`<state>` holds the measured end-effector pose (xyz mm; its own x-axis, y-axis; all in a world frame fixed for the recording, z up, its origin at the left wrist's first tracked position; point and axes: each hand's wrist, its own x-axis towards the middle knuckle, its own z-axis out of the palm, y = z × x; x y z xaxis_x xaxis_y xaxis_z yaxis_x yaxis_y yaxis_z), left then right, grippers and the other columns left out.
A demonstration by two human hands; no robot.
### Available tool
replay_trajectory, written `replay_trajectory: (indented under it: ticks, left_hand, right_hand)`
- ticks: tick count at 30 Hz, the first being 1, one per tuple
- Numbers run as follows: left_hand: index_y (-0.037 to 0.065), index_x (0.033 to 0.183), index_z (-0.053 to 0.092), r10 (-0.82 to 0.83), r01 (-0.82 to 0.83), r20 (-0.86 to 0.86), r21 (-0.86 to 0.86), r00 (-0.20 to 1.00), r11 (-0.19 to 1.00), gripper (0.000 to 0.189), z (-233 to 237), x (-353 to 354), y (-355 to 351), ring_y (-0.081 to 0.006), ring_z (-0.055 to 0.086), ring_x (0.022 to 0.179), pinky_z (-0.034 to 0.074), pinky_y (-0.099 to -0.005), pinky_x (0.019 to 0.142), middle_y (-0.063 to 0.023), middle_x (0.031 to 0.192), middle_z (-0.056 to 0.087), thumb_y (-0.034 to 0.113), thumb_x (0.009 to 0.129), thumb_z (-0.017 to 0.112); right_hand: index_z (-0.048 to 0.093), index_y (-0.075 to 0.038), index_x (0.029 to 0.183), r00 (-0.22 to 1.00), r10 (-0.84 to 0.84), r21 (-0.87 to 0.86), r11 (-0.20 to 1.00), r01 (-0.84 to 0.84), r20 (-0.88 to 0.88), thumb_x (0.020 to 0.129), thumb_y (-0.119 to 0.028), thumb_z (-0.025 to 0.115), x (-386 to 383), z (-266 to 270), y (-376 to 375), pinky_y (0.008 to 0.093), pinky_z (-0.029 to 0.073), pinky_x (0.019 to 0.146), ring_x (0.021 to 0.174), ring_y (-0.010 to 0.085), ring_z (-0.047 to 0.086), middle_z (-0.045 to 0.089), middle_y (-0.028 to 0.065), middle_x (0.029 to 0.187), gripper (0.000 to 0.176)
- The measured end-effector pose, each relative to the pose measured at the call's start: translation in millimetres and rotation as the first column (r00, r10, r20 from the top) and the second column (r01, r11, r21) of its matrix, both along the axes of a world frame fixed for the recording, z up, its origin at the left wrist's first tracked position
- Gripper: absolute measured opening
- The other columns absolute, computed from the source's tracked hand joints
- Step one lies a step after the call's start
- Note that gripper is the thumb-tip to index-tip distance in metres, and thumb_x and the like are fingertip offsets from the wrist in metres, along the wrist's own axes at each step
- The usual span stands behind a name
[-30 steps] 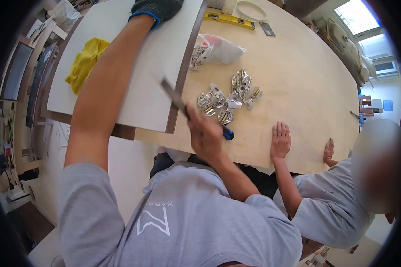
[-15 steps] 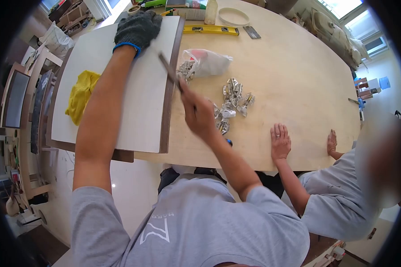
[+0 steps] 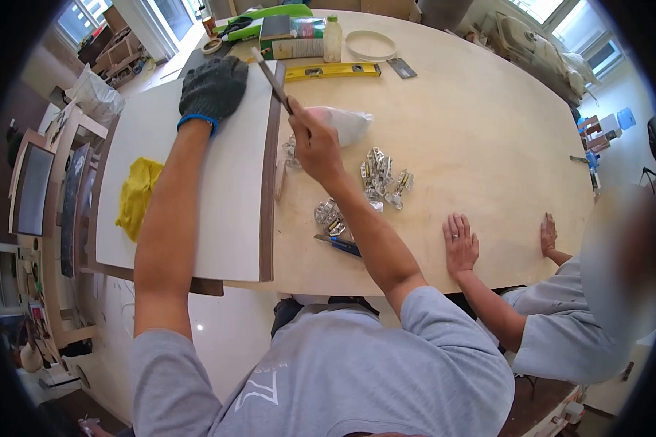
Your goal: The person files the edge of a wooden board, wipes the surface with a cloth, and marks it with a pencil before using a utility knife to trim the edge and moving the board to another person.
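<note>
My left hand (image 3: 213, 89), in a dark knit glove with a blue cuff, lies with its fingers spread on the far end of a white panel (image 3: 229, 197) with brown edges. Bare, my right hand (image 3: 315, 143) grips a long flat file (image 3: 272, 79), which points up and away over the panel's right edge. A yellow cloth (image 3: 136, 200) sits crumpled on the panel, left of my forearm. Beyond my right hand is a white plastic bag (image 3: 350, 127). Several metal hinges (image 3: 377, 175) are heaped on the table near my right forearm, beside a blue utility knife (image 3: 338, 245).
The panel rests on a pale wooden table (image 3: 481, 131). At the back are a yellow spirit level (image 3: 332, 71), a green-and-grey box (image 3: 291, 38), a bottle (image 3: 332, 40) and a tape roll (image 3: 370, 45). At right, another person's hands (image 3: 460, 244) rest on the table.
My right hand has moved the file farther away along the panel's right edge. The utility knife now shows more fully. My gloved hand stays on the panel, while the view has shifted a little.
</note>
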<state>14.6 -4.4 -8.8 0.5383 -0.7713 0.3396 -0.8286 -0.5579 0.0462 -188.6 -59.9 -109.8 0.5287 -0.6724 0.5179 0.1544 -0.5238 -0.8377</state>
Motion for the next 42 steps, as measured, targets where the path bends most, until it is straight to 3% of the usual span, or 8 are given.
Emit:
replay_trajectory:
  ticks: [5, 8, 13, 16, 27, 36, 37, 42]
  left_hand:
    - [0.008, 0.117, 0.066, -0.006, 0.007, 0.042, -0.021, 0.999, 1.000, 0.040, -3, -2, 2, -0.0364, 0.060, 0.111, 0.045, -0.0457, 0.100, -0.0185, 0.116, 0.066, 0.036, 0.099, 0.044]
    - [0.008, 0.117, 0.066, -0.044, 0.044, 0.010, 0.003, 0.999, 0.999, 0.039, 0, 1, 2, -0.0362, 0.060, 0.110, 0.045, -0.0456, 0.099, -0.0183, 0.116, 0.067, 0.035, 0.099, 0.044]
    - [0.007, 0.115, 0.067, -0.039, 0.040, 0.019, -0.018, 0.999, 0.999, 0.041, -2, 5, 0, -0.0360, 0.060, 0.110, 0.045, -0.0452, 0.099, -0.0186, 0.115, 0.067, 0.036, 0.100, 0.043]
    - [0.006, 0.114, 0.068, -0.061, 0.064, 0.053, -0.061, 0.997, 0.996, 0.041, -9, 7, 2, -0.0360, 0.061, 0.110, 0.045, -0.0453, 0.099, -0.0183, 0.115, 0.067, 0.036, 0.100, 0.043]
    - [0.009, 0.106, 0.070, -0.087, 0.094, 0.063, -0.118, 0.994, 0.989, 0.034, -9, 11, 1, -0.0363, 0.064, 0.102, 0.047, -0.0461, 0.094, -0.0165, 0.107, 0.069, 0.033, 0.097, 0.048]
    - [0.003, 0.113, 0.068, -0.082, 0.082, 0.015, -0.070, 0.997, 0.994, 0.041, -7, 10, 2, -0.0371, 0.061, 0.109, 0.046, -0.0444, 0.098, -0.0203, 0.115, 0.067, 0.034, 0.100, 0.044]
    - [0.003, 0.115, 0.067, -0.068, 0.068, 0.010, -0.016, 0.998, 0.998, 0.042, -9, 16, 1, -0.0368, 0.061, 0.110, 0.046, -0.0445, 0.099, -0.0204, 0.116, 0.066, 0.034, 0.100, 0.043]
    - [0.003, 0.119, 0.065, -0.098, 0.098, 0.035, 0.006, 0.995, 0.995, 0.045, -12, 22, 0, -0.0388, 0.059, 0.112, 0.045, -0.0455, 0.101, -0.0207, 0.121, 0.065, 0.036, 0.100, 0.043]
  right_hand:
    - [0.062, -0.006, 0.130, 0.998, 0.044, -0.012, 0.999, -0.044, 0.051, 0.095, -0.006, 0.060, -18, -13, 13, 0.0366, 0.051, 0.070, 0.076, 0.0341, 0.068, 0.065, 0.0273, 0.087, 0.035]
    - [0.061, -0.010, 0.134, 0.998, -0.044, 0.033, 0.999, 0.043, 0.035, 0.097, -0.007, 0.059, 27, 4, -26, 0.0298, 0.045, 0.061, 0.060, 0.0136, 0.048, 0.052, 0.0147, 0.068, 0.037]
    - [0.062, -0.006, 0.130, 0.997, -0.010, -0.037, 0.999, 0.012, 0.073, 0.097, -0.016, 0.058, 12, -18, -15, 0.0393, 0.051, 0.071, 0.078, 0.0426, 0.064, 0.064, 0.0294, 0.090, 0.034]
    - [0.061, -0.009, 0.132, 0.998, -0.069, 0.077, 0.995, 0.068, 0.008, 0.100, -0.015, 0.057, 40, -4, -40, 0.0302, 0.050, 0.071, 0.067, 0.0207, 0.056, 0.064, 0.0215, 0.083, 0.033]
    - [0.061, -0.007, 0.131, 0.997, -0.075, 0.088, 0.993, 0.077, -0.024, 0.097, -0.017, 0.058, 52, 11, -53, 0.0459, 0.050, 0.071, 0.082, 0.0427, 0.065, 0.065, 0.0285, 0.088, 0.035]
    - [0.061, -0.012, 0.132, 0.995, -0.095, -0.010, 0.995, 0.095, -0.042, 0.098, -0.019, 0.057, 46, 10, -49, 0.0417, 0.048, 0.064, 0.069, 0.0403, 0.061, 0.062, 0.0262, 0.082, 0.034]
    - [0.060, -0.011, 0.133, 0.984, -0.073, -0.102, 0.991, 0.090, 0.164, 0.098, -0.016, 0.057, 37, 1, -34, 0.0396, 0.047, 0.062, 0.064, 0.0378, 0.059, 0.061, 0.0247, 0.077, 0.035]
    - [0.055, -0.011, 0.140, 0.996, 0.091, -0.050, 0.994, -0.092, -0.021, 0.093, -0.005, 0.059, -97, -38, 92, 0.0427, 0.046, 0.055, 0.057, 0.0324, 0.055, 0.057, 0.0146, 0.070, 0.048]
